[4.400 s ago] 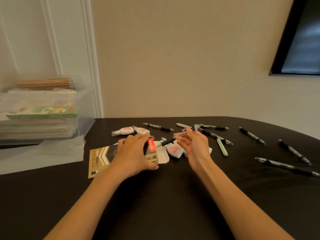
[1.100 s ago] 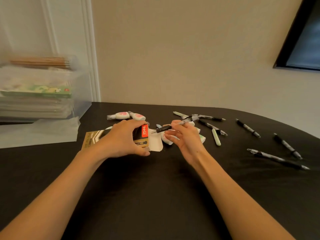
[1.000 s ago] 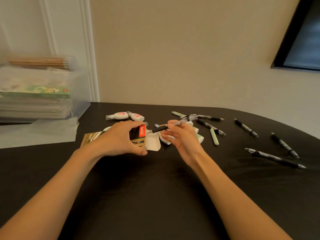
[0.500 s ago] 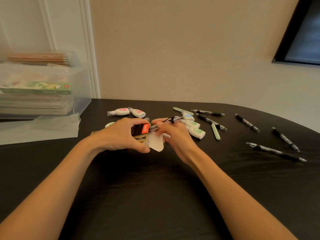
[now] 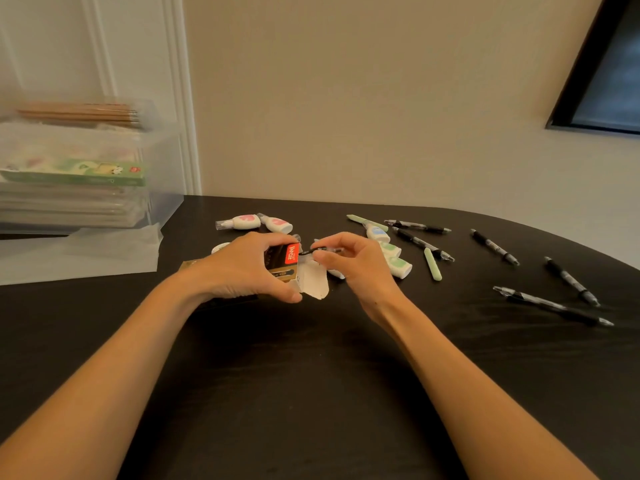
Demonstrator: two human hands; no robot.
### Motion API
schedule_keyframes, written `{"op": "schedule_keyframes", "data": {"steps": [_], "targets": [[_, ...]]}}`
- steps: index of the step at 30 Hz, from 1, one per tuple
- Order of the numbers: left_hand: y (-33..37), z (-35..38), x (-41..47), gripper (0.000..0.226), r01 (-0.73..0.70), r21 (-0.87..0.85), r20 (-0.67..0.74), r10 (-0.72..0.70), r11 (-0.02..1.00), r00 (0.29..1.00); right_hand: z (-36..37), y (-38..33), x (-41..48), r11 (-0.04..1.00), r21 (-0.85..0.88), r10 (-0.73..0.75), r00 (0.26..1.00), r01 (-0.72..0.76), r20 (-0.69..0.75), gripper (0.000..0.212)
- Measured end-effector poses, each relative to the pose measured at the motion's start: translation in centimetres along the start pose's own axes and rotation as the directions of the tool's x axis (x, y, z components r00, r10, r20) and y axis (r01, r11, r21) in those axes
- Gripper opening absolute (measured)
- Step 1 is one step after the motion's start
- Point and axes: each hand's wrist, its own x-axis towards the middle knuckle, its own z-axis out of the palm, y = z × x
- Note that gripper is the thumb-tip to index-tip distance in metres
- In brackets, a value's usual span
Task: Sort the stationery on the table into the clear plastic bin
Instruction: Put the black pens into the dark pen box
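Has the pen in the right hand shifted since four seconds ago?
Yes. The pen pinched by the right hand has gone leftward, away from the green correction tapes lying on the table, its tip now at the open pen box.

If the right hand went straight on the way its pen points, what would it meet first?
Most likely the open end of the pen box gripped by the left hand: the right hand pinches a pen whose tip sits at that opening, above the white flap. Depth is unclear.
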Motion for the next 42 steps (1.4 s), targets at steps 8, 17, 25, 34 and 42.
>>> {"op": "schedule_keyframes", "data": {"steps": [8,17,25,34,42], "targets": [[-0.1,0.4,0.3,0.085,-0.007,0.062,-0.039,0.009,0.998,0.999,-0.9,0.0,0.1,0.998,-0.023,0.066,0.998,-0.066,0.006,0.014],[2.0,1.8,0.2,0.075,-0.100,0.179,-0.054,0.111,0.979,0.992,-0.4,0.5,0.4,0.965,-0.260,0.035,0.999,-0.031,0.010,0.009],[3.5,3.3,2.1,0.073,-0.116,0.238,-0.067,0.136,0.964,0.988,-2.2,0.7,0.3,0.987,-0.088,0.143,0.988,-0.138,0.051,0.020],[6.6,6.3,6.9,0.087,0.017,0.429,-0.252,0.102,0.903,0.962,-11.1,2.9,1.5,0.974,0.000,0.202,0.874,-0.225,-0.443,0.034],[8.8,9.3,12.2,0.084,0.063,0.511,-0.342,0.136,0.858,0.930,-16.6,8.3,3.8,0.650,-0.587,0.092,0.817,-0.483,-0.569,0.035]]}}
